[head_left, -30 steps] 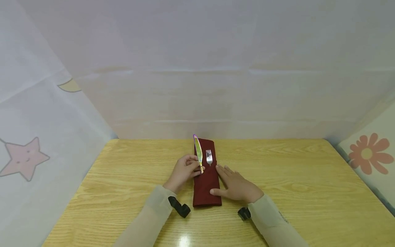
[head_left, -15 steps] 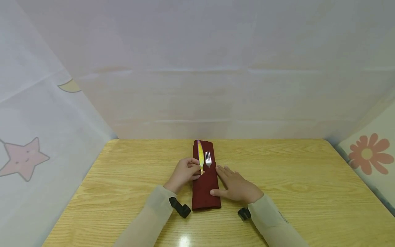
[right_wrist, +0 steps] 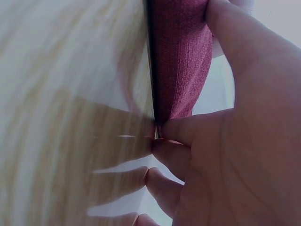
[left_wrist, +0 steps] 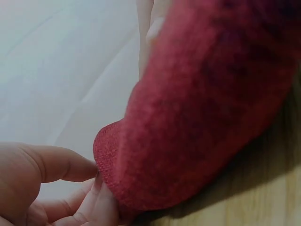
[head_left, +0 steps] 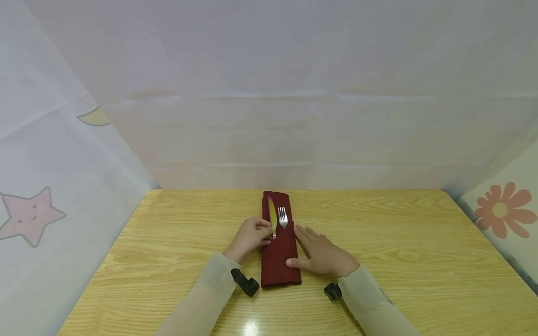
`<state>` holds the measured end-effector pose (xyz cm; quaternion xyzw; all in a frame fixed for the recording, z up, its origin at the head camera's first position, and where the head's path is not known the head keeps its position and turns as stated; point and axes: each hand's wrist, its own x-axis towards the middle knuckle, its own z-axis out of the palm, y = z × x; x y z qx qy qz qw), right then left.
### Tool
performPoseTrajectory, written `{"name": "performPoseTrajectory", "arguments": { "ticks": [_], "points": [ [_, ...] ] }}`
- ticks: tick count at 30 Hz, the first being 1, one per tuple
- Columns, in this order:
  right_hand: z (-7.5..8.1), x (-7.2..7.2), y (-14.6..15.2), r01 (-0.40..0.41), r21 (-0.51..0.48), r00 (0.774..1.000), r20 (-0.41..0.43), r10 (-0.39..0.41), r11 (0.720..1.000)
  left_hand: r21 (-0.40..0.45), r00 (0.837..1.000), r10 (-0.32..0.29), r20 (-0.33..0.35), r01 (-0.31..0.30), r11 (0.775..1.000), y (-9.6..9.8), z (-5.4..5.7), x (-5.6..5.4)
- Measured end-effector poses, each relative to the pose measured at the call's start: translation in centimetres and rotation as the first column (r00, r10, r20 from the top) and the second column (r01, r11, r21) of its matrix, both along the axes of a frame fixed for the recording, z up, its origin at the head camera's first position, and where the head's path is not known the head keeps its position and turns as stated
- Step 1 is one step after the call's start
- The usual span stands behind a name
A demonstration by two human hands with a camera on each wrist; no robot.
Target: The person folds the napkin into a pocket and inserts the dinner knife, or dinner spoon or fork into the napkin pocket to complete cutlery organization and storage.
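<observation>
A dark red folded napkin [head_left: 280, 261] lies lengthwise on the wooden table, its front fold forming a pocket. A table knife [head_left: 273, 217] and a silver fork [head_left: 283, 217] stick out of it side by side, blade and tines toward the far edge. Their lower parts are hidden in the fold. My left hand [head_left: 251, 236] pinches the knife low down, at the pocket's left edge. In the left wrist view, thumb and fingers meet against the red cloth [left_wrist: 164, 136], and the knife is out of sight. My right hand [head_left: 323, 254] lies spread, thumb on the napkin, fingers along its right edge.
The light wooden table [head_left: 399, 261] extends to both sides and ends at a pale cloth wall [head_left: 294, 130] behind the napkin. Side cloths carry a pink star [head_left: 31, 217] and a red flower [head_left: 500, 210]. A black wrist camera [head_left: 245, 282] sits on the left sleeve.
The knife has slid toward me, deeper into the napkin pocket, with my left hand moving slightly along. The napkin has shifted a little nearer and left. My right hand stays put.
</observation>
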<state>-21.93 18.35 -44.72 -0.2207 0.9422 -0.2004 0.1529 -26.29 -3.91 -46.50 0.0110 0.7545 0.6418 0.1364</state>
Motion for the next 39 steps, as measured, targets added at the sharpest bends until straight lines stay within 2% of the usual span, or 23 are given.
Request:
{"name": "performPoseTrajectory", "arguments": {
  "ticks": [5, 19, 27, 34, 39],
  "points": [
    [0.05, 0.09, 0.12, -0.003, -0.004, 1.000, 0.001, 0.003, 1.000, 0.007, 1.000, -0.031, -0.003, 0.031, 0.999, -0.09, -0.07, -0.06],
    [-0.10, 0.05, 0.08, 0.010, 0.001, 1.000, 0.013, -0.010, 1.000, -0.095, 0.998, -0.060, -0.031, 0.057, 0.994, -0.09, -0.10, -0.09],
    [-0.32, -0.04, 0.08, 0.001, 0.007, 1.000, 0.011, -0.001, 1.000, -0.280, 0.990, -0.104, -0.100, 0.072, 0.957, -0.27, -0.12, 0.04],
    [-0.25, -0.04, 0.11, -0.006, -0.003, 1.000, 0.006, 0.006, 1.000, -0.328, 0.985, -0.135, -0.107, 0.093, 0.940, -0.30, 0.10, 0.15],
    [-0.33, -0.09, 0.17, -0.005, -0.008, 1.000, 0.008, 0.005, 1.000, -0.321, 0.985, -0.147, -0.091, 0.111, 0.941, -0.31, 0.34, 0.13]
  ]
}}
